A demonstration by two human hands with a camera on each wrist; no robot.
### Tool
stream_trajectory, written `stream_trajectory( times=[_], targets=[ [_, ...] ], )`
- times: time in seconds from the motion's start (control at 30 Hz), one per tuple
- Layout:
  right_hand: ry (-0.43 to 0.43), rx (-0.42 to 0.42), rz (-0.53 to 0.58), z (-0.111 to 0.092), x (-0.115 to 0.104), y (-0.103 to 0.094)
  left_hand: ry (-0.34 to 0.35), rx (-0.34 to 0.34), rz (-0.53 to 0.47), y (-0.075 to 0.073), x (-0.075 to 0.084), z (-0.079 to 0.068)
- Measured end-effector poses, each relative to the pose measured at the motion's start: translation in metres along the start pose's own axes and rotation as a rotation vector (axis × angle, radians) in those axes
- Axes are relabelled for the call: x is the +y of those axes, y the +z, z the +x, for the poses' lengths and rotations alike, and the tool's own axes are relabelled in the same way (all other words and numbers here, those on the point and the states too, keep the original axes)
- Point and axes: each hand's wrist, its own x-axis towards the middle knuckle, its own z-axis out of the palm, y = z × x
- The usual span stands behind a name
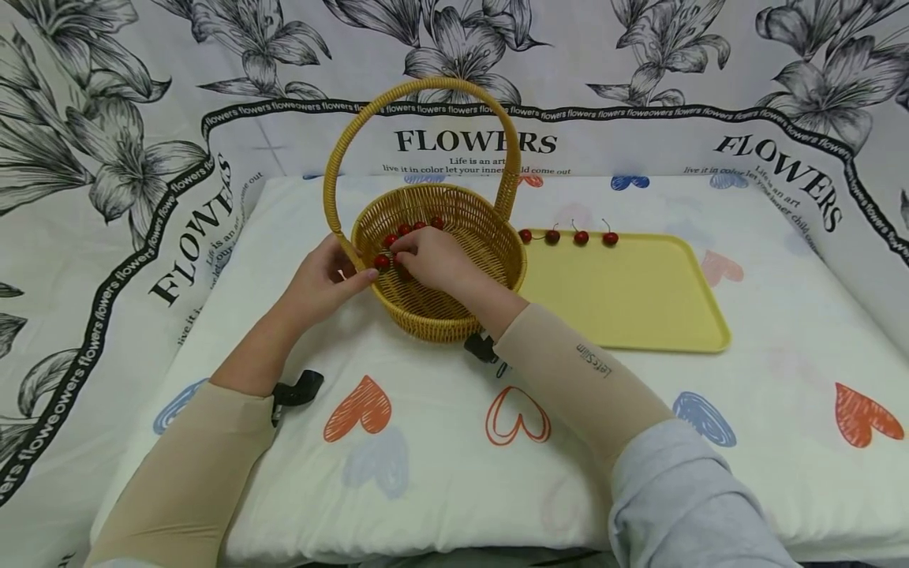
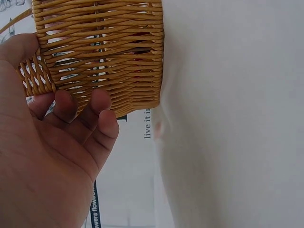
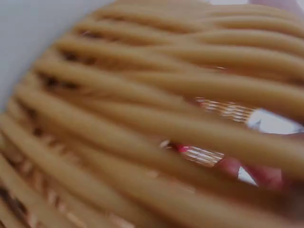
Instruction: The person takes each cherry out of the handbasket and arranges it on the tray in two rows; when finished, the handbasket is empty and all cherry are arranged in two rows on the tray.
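My left hand (image 1: 323,280) holds the left side of a yellow wicker basket (image 1: 443,327), its thumb at the rim and its fingers against the outer wall. The basket weave (image 2: 104,52) fills the top of the left wrist view. My right hand (image 1: 436,256) reaches down inside, fingertips pinched together at a red cherry (image 1: 382,262) near the left rim. Several more cherries (image 1: 404,230) lie in a curved row along the basket's back left wall, stems up. In the right wrist view blurred basket strands (image 3: 142,123) cover most of the hand.
A yellow tray (image 1: 625,300) lies right of the basket, with several stemmed cherries (image 1: 581,237) along its back edge. The basket's tall arched handle (image 1: 426,83) rises over both hands. A white cloth with hearts (image 1: 440,481) covers the surface; a flower-printed cloth hangs behind.
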Motion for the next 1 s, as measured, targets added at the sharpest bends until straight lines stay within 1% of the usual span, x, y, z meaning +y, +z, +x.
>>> stream_trajectory(
  times=[0.2,0.3,0.4,0.63,0.7,0.77,0.87,0.9,1.0],
  targets=[
    [0.036,-0.025,-0.169,0.008,0.007,0.008,0.024,-0.002,-0.008,0.003,0.002,0.002],
    [0.047,-0.028,-0.223,0.010,0.007,0.010,0.028,0.003,0.001,0.003,0.002,0.003],
    [0.053,-0.027,-0.252,0.010,0.006,0.010,0.031,0.006,0.010,0.003,0.001,0.003],
    [0.052,-0.024,-0.278,0.010,0.007,0.010,0.036,0.005,0.012,0.003,0.003,0.005],
    [0.047,-0.021,-0.287,0.009,0.007,0.010,0.040,0.008,0.010,0.004,0.006,0.004],
    [0.045,-0.018,-0.274,0.008,0.006,0.009,0.042,0.010,0.004,0.003,0.012,0.002],
    [0.030,-0.001,-0.225,0.003,0.005,0.006,0.030,0.011,0.000,0.002,0.023,-0.003],
    [0.018,0.005,-0.204,0.000,0.004,0.005,0.025,0.011,0.003,0.002,0.024,-0.004],
    [-0.033,0.033,-0.131,-0.011,0.002,-0.003,0.013,0.008,0.011,0.001,0.016,-0.004]
  ],
)
